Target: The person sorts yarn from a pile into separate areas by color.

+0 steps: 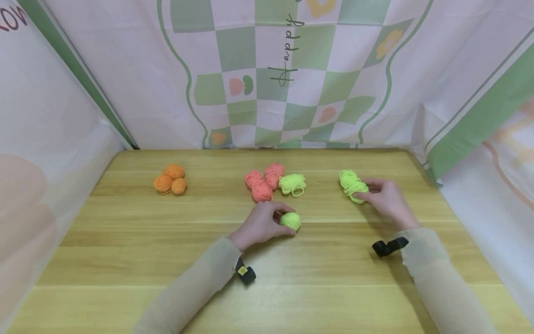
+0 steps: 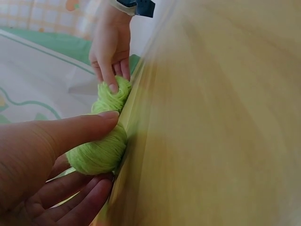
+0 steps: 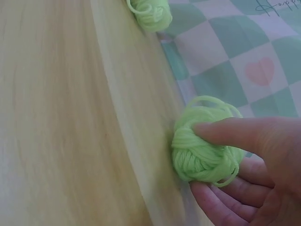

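Note:
Between thumb and fingers, my left hand grips a small round lime-green yarn ball near the middle of the table. Farther right, my right hand pinches a longer lime-green bundle of yarn, its thumb on the strands in the right wrist view. Another lime-green yarn ball with a loose loop lies just beyond the left hand. Touching it on the left is a cluster of coral-pink yarn balls. Whether the held yarn touches the tabletop is hard to tell.
Orange yarn balls sit together at the back left of the wooden table. A curtain with green checks hangs along the back edge, and pale cloth walls stand on both sides. Each wrist carries a small black camera.

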`<action>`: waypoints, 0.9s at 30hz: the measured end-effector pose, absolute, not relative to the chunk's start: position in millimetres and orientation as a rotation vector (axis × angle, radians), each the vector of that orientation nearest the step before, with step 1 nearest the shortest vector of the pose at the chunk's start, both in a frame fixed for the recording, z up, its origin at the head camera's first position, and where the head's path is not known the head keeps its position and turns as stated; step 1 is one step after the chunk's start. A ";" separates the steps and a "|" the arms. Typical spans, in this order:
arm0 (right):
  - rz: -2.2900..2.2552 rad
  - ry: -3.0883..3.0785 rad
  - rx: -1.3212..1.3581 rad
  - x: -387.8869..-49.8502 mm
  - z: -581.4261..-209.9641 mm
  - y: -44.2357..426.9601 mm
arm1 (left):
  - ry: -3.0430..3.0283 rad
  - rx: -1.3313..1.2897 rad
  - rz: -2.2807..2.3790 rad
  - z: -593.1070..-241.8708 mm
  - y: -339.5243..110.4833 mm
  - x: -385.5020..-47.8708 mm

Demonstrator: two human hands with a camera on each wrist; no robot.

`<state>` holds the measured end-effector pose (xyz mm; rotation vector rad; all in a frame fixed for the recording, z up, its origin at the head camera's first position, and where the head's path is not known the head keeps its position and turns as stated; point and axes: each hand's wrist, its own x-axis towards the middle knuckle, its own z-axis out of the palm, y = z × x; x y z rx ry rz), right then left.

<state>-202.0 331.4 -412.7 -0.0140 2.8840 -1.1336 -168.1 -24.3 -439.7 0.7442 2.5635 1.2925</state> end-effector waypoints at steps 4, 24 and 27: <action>-1.129 2.869 -0.009 -202.3 -414.2 333.1 | 2.565 0.751 1.292 -440.2 -24.2 -168.4; -1.137 2.874 -0.017 -202.2 -416.8 335.0 | 2.463 0.855 1.405 -443.2 13.6 -184.3; -1.141 2.874 -0.018 -201.9 -417.4 334.5 | 2.484 0.836 1.399 -443.9 24.5 -188.2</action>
